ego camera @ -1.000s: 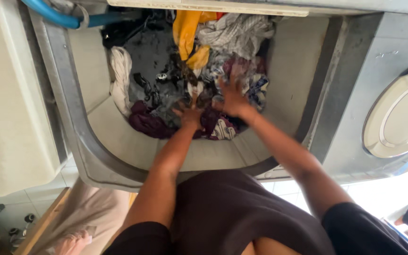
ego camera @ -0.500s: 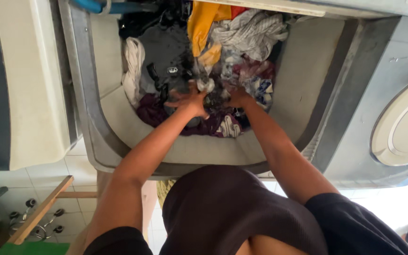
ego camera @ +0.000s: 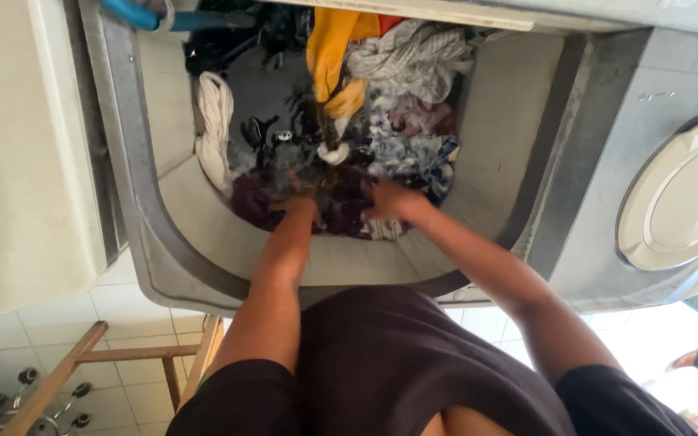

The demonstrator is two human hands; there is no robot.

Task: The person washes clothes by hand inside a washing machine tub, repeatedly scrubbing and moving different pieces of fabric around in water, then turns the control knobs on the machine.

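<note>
Item: dark wet garment (ego camera: 329, 182), one, centre of the frame, lying in the middle of the washing tub (ego camera: 179, 242). It is bunched, with its long axis running roughly up and down the frame; a strand rises from my hands toward the yellow cloth (ego camera: 329, 56) at top centre. Motion blur hides its finer shape.

Hands: two, both mine, reaching up the frame into the tub. My left hand (ego camera: 296, 208) is at the garment's lower left edge, fingers buried in the fabric. My right hand (ego camera: 389, 202) is just beside it on the right, at the garment's lower right edge. Both touch the cloth; the blur keeps me from telling how far my fingers are curled or whether they grip it.

Surrounding laundry, counted where separable: one white twisted cloth (ego camera: 216, 129), left of centre, long axis vertical; one yellow cloth; one grey-white striped piece (ego camera: 414, 60), upper right of centre; one blue-and-white patterned piece (ego camera: 414, 153), just right of my right hand; one maroon piece (ego camera: 248, 202) beneath my left hand.

Other: one blue hose (ego camera: 131, 14), upper left; one round white lid (ego camera: 680, 194), right edge; one wooden frame (ego camera: 82, 371), lower left.
</note>
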